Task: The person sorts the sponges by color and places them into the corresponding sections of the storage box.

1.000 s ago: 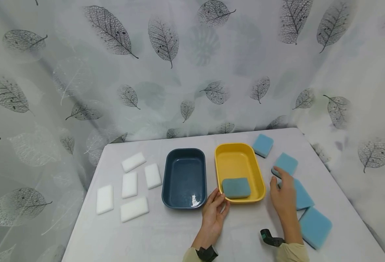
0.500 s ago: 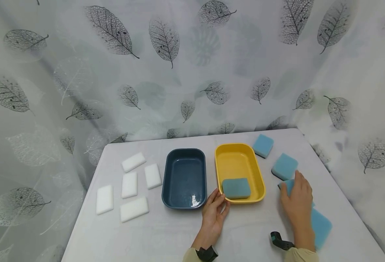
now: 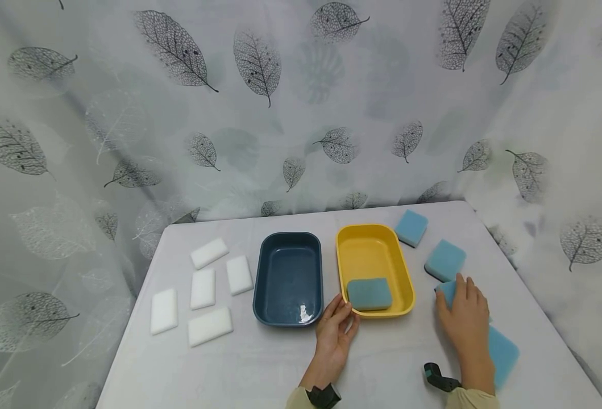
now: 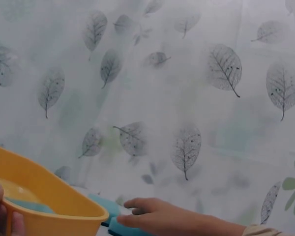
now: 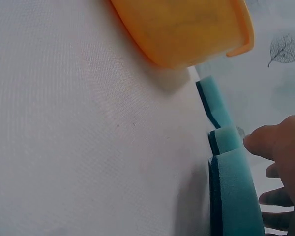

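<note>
L hand [image 3: 333,335] fingers pinch yel. tray [image 3: 369,250], R hand [image 3: 465,318] fingers apart over blue sponge [image 3: 447,289].

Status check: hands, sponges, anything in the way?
Left hand gripping yellow tray at near-left corner. Right hand above blue sponge, contact unclear. Another sponge inside tray. No obstruction seen between right hand and tray.

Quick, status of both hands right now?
Left hand: closed, holding the yellow tray at its near rim.
Right hand: open over a blue sponge; contact unclear.
</note>
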Motion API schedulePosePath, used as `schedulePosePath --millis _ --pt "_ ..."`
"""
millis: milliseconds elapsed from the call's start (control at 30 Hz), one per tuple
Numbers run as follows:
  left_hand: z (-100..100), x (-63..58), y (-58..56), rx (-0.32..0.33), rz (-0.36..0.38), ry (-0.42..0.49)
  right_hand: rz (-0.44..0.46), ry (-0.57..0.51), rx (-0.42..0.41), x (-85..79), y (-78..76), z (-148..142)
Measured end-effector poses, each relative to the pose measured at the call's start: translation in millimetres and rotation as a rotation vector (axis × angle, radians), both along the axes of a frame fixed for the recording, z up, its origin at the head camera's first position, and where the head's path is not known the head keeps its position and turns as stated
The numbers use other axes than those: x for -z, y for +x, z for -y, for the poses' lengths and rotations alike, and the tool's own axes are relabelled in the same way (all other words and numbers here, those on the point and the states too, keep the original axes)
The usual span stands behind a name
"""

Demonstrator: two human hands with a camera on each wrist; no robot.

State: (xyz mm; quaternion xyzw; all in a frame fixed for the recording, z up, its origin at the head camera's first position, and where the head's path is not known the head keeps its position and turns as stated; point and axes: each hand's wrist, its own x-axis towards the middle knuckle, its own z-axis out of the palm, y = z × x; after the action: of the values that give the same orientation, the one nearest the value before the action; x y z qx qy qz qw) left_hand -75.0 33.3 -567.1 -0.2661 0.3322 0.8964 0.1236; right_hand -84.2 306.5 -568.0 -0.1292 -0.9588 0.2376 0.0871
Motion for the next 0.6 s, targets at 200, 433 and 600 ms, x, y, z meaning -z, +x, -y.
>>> schedulePosePath --millis 200,433,600 --pt "-0.1 -1.5 -0.7 0.001 -0.014 0.004 0.011 0.008 0.005 0.1 0.6 0.6" --pt "0.7 -1.3 -0.6 0.004 -0.017 0.004 0.018 0.0 0.036 2.3 -0.1 -0.1" --pt "0.5 0.4 -1.2 0.0 -0.004 0.0 0.04 0.005 0.061 4.2 2.5 -2.4"
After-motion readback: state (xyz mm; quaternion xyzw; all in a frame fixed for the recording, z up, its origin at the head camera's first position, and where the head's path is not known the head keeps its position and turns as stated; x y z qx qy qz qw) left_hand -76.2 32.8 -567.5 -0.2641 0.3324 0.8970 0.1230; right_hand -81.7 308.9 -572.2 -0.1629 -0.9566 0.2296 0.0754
